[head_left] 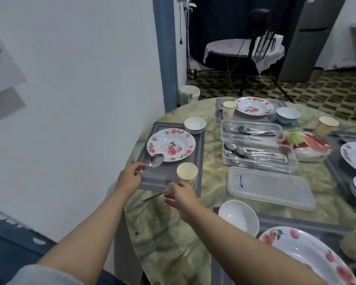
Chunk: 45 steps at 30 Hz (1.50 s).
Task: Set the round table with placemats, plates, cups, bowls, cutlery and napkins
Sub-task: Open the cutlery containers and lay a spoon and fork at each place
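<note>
My left hand [130, 177] pinches the handle of a metal spoon [155, 160], whose bowl hovers over the near rim of a floral plate [171, 144]. That plate sits on a grey placemat [152, 182] with a white bowl [194, 125] behind it and a paper cup [187, 173] at its near right. My right hand [180, 195] grips a slim metal utensil [153, 196], blurred, pointing left over the green round table [173, 233], just below the cup.
Two clear trays hold forks [251, 130] and spoons [259, 155], with a tray lid [269, 188] in front. More place settings lie at the far side, right edge and near right. A napkin packet [308, 145] sits right of the trays. A wall stands left.
</note>
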Available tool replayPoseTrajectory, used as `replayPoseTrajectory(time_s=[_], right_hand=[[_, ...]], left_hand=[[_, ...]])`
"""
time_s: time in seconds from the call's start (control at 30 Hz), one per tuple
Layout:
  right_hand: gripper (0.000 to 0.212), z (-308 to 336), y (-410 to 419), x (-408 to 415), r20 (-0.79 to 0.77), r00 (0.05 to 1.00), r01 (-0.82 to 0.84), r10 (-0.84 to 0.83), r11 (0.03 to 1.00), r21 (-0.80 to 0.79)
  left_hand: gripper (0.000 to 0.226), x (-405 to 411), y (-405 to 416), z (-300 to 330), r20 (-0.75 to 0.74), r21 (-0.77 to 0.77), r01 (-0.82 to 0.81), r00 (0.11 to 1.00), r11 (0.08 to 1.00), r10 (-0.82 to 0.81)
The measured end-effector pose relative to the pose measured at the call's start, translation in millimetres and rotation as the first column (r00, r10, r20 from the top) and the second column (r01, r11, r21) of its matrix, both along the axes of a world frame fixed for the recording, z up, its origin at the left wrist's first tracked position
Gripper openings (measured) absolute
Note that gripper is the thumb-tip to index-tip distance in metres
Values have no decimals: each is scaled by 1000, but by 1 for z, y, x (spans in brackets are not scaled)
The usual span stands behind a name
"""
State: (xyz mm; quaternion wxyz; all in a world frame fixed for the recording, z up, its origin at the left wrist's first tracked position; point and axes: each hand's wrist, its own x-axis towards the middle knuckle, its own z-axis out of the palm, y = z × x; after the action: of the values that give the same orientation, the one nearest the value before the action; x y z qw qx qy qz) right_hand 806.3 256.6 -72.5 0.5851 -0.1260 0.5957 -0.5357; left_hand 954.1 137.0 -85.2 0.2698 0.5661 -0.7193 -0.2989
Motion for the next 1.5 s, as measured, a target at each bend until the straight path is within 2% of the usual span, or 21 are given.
replayPoseTrajectory(time_s=[0.13, 0.2, 0.3, 0.4, 0.47, 0.57, 0.73, 0.93, 1.07, 1.13, 1.2, 1.27, 1.4, 1.47, 1.5], right_hand=[[21, -23, -19, 10, 122, 988, 84, -92, 994, 69], [21, -31, -33, 12, 113, 984, 127, -138, 987, 102], [10, -45, -56, 15, 73, 971, 216, -229, 965, 148], [8, -56, -75, 17, 55, 956, 275, -288, 945, 175], [19, -62, -83, 19, 32, 953, 288, -300, 938, 194], [12, -70, -91, 22, 27, 943, 315, -331, 916, 249], [19, -82, -99, 25, -108, 938, 346, -329, 885, 312], [23, -85, -105, 24, -69, 900, 429, -430, 849, 309], [11, -95, -106, 27, -112, 905, 424, -410, 862, 277], [6, -124, -113, 31, -212, 905, 415, -368, 874, 254], [21, -186, -125, 31, -295, 903, 387, -312, 889, 246], [29, -217, -135, 33, -339, 896, 381, -287, 889, 253], [45, -213, -136, 29, -447, 872, 354, -198, 886, 298], [53, -199, -132, 27, -433, 884, 325, -174, 896, 302], [52, -172, -125, 27, -424, 892, 306, -159, 902, 304]], left_hand=[[29, 2, -26, -11, 85, 13, 70, 994, 997, -70], [30, 1, -41, -17, 131, 26, 91, 987, 996, -93], [30, 3, -62, -26, 195, 54, 106, 974, 993, -115], [31, 4, -79, -36, 273, 69, 120, 952, 990, -134], [31, 2, -88, -40, 314, 77, 138, 937, 987, -155], [31, -2, -98, -49, 379, 74, 182, 904, 980, -197], [31, -7, -106, -59, 410, 64, 244, 877, 968, -249], [29, -8, -115, -72, 407, 58, 337, 851, 940, -330], [23, -14, -117, -79, 407, 10, 382, 843, 924, -353], [22, -17, -116, -82, 392, -6, 386, 849, 922, -353], [22, -18, -115, -86, 382, -22, 387, 855, 922, -350], [23, -20, -113, -89, 368, -30, 386, 862, 922, -349], [23, -20, -110, -93, 322, -97, 382, 886, 919, -334], [21, -15, -107, -95, 300, -173, 291, 926, 941, -231], [19, -12, -105, -97, 281, -202, 222, 946, 954, -161]])
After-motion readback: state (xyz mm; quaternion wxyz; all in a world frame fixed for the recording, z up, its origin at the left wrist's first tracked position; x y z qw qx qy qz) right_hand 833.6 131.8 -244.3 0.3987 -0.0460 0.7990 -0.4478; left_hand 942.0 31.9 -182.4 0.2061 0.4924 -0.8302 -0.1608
